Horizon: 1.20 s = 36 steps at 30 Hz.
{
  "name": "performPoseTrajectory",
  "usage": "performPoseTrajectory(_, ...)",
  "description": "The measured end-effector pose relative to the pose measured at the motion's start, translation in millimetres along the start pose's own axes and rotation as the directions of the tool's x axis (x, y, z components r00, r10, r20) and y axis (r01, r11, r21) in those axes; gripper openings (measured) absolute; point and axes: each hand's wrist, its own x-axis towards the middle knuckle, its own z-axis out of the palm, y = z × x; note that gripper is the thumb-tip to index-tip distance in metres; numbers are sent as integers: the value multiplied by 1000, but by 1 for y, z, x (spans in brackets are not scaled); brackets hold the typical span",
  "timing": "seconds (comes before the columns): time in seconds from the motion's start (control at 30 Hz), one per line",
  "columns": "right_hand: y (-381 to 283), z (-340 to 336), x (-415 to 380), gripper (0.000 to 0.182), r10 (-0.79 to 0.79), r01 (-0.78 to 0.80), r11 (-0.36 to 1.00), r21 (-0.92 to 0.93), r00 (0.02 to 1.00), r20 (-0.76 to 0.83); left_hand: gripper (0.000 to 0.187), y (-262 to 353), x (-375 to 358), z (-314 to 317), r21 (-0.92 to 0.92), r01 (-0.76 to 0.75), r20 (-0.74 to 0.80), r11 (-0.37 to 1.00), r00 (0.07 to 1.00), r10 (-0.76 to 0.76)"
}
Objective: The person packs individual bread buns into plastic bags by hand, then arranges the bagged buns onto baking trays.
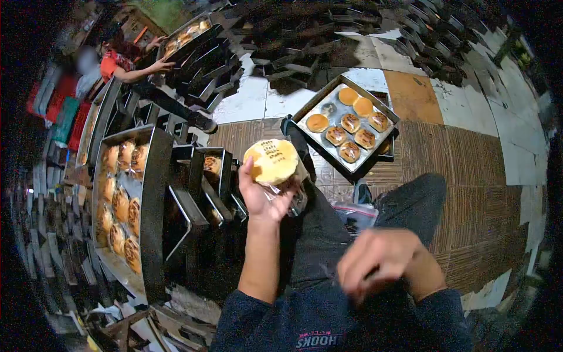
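Above the person's lap, in the middle of the view, a round bun point(272, 161) is held up by the left hand point(262, 196). The fingers point(246, 173) are curled around its lower edge, with the thumb side pressed against the rim, and a crumpled clear plastic bag point(285, 193) is caught between the palm and the underside of the bun. The pale yellow face of the bun is turned toward the camera, with dark lettering across it.

The bun is judged to be light and soft, easily dented and liable to crumble at the edge; a hold spread along the rim and underside would suit it better than pressure on the lettered face. The plastic is thin and slippery, so it may slide against the crust.

The right hand point(384, 261) is blurred low in the view, its fingers bent inward; whether anything is pinched in it cannot be told.

On the floor beyond the knees, a metal tray point(316, 105) carries more buns. To the left, a long tray point(151, 193) of browner buns is seen, and farther off another person's arm point(138, 73) is stretched toward a further tray point(193, 44).
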Motion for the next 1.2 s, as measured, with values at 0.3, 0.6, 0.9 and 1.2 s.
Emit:
performPoseTrajectory(0.3, 66, 2, 3, 16, -633, -350, 529, -773, 444, -634, 60, -62, -47, -21, 39, 120, 325, 992, 937, -126)
performPoseTrajectory(0.6, 56, -5, 14, 15, -251, -321, 889, -325, 251, -935, 9, -24, -47, -17, 779, -619, 533, -105, 563, 632)
performPoseTrajectory(0.9, 154, -35, 20, 7, -277, -358, 837, -414, 375, -885, 17, 1, -25, -94, 776, -438, 630, -454, 492, 601)
performPoseTrajectory(1.2, 167, -63, 63, 11, -550, -362, 576, -733, 492, -675, 12, -14, 2, -73, 783, -528, 599, -330, 495, 629)
